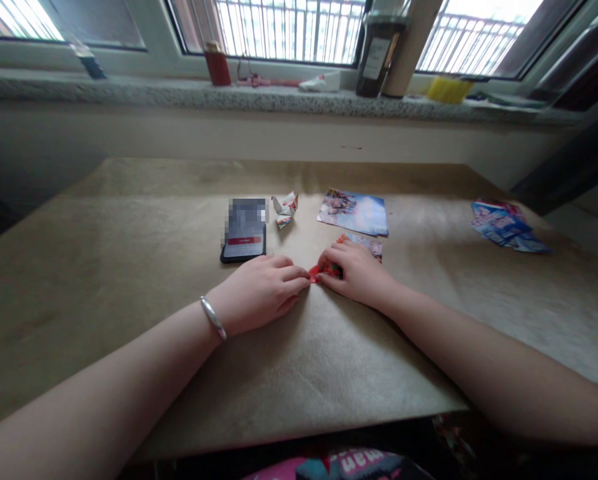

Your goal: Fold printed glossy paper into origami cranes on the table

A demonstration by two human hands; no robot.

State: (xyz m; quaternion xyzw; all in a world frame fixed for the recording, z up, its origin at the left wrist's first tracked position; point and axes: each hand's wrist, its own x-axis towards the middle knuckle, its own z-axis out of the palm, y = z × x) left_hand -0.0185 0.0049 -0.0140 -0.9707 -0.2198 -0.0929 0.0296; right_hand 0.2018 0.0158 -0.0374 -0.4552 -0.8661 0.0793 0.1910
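Between my hands, low over the table, is a small piece of red folded paper (313,274). My left hand (263,293), with a silver bangle on the wrist, has its fingers closed together and the fingertips on the paper's left end. My right hand (359,272) pinches the same paper from the right, thumb and fingers curled round it, hiding part of its patterned side. Just beyond my right hand a printed sheet (375,248) shows, partly covered by the hand. A folded paper crane (285,211), white with coloured print, stands beyond my left hand.
A phone (243,250) lies left of the crane. Printed picture sheets (363,212) lie behind my right hand, and blue and red packets (509,227) at the far right of the table (303,387). Bottles and small items line the stone windowsill (159,93).
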